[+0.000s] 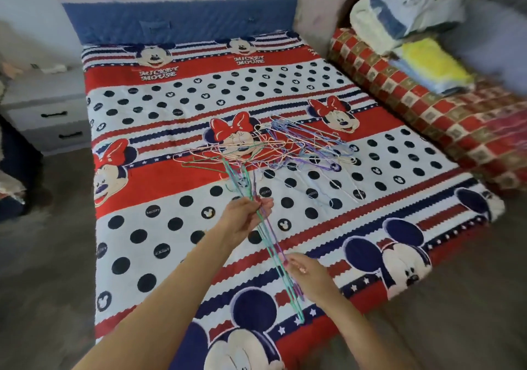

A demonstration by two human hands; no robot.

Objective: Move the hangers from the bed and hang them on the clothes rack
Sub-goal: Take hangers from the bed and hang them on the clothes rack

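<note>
From the head camera, looking down: my left hand (247, 219) is out over the bed (159, 227), fingers curled round a thin bundle of hangers (266, 244), teal and purple wire ones, gripped near their upper part. The bundle runs down and back toward me from that hand, slanting across the polka-dot stripe of the bedspread. My right hand (306, 274) is lower and nearer my body, just to the right of the bundle, with fingertips pinching the same wires partway along. Below my right hand the hangers carry on and their far ends reach the red stripe near the foot of the bed. Above my left hand the same wires rise toward the pile.

Beyond my left hand, farther up the bed, lies the pile of hangers (285, 147), a loose tangle of pastel wire in pink, blue, purple and green, resting on the cartoon-mouse print around the middle of the bedspread. A few strands trail from it toward my left hand; whether they are hooked into my bundle I cannot tell.

Far beyond both hands, the blue headboard (179, 21) stands against the wall. Off to the left of my left hand sits a pale nightstand (45, 112) with dark drawer handles. To the right of my right hand, well apart, a red checked quilt (427, 107) runs along the bed's edge, with folded blankets (399, 13) stacked on top of it.
</note>
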